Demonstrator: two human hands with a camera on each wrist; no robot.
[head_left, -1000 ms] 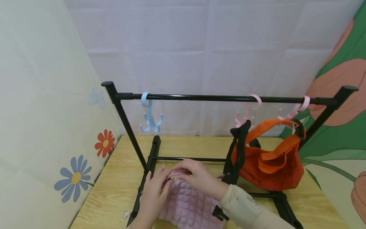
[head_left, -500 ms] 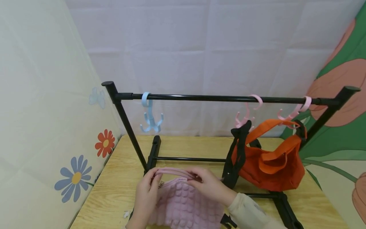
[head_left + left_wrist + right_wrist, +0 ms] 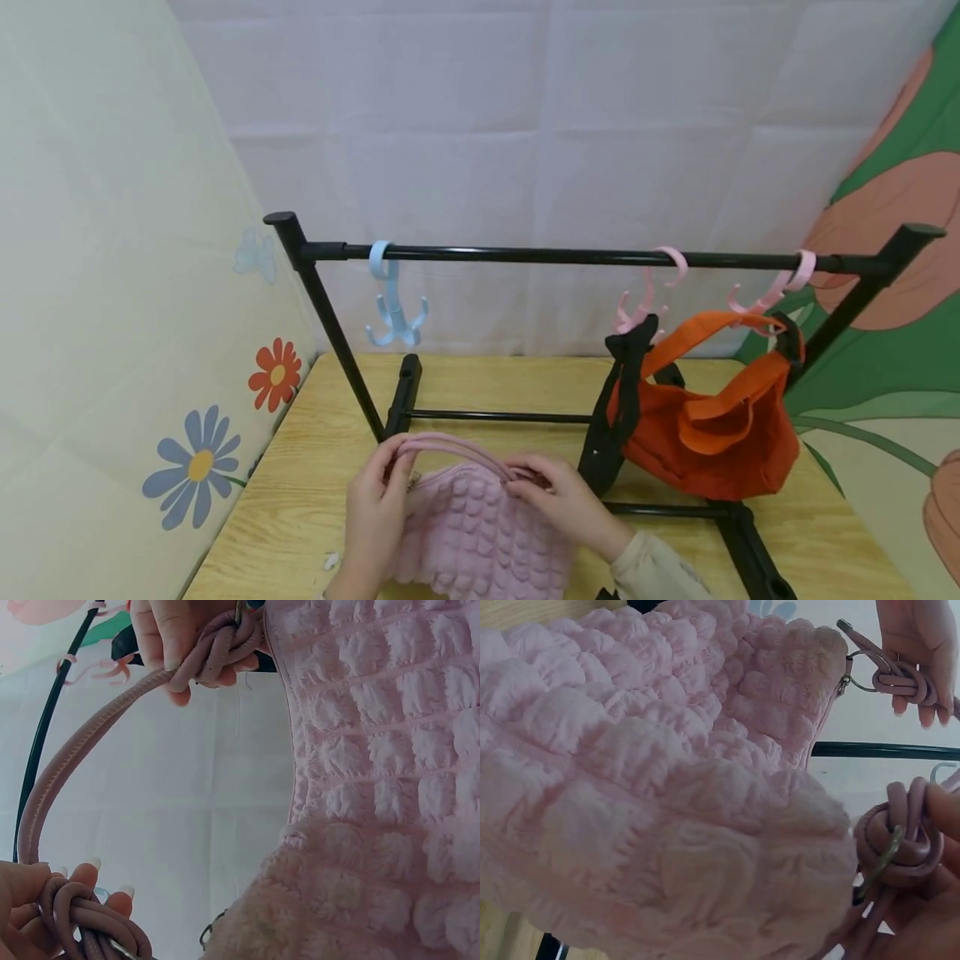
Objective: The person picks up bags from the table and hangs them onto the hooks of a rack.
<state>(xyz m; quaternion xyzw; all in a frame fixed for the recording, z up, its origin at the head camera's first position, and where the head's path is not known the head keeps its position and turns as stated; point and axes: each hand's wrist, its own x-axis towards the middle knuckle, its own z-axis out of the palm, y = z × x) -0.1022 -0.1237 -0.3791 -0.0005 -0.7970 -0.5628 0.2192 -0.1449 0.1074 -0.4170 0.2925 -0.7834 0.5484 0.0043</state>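
A pink puffy handbag (image 3: 487, 533) hangs below both hands, over the near part of the table. Its mauve handle (image 3: 82, 742) arcs between them and is knotted at both ends around metal rings. My left hand (image 3: 375, 500) pinches the handle near its left end, and my right hand (image 3: 562, 500) pinches it near the right knot. In the right wrist view the right knot (image 3: 900, 832) lies against the fingers, and a zipper edge runs along the bag's top.
A black rack (image 3: 525, 254) stands on the wooden table (image 3: 300, 467). From its bar hang a light blue hook (image 3: 393, 304) and two pink hooks (image 3: 641, 304). An orange bag (image 3: 712, 442) with black straps hangs from the pink hooks at the right.
Both hands have moved apart, the left to the left and the right to the right. The handle has spread into an arc between them, and more of the handbag shows.
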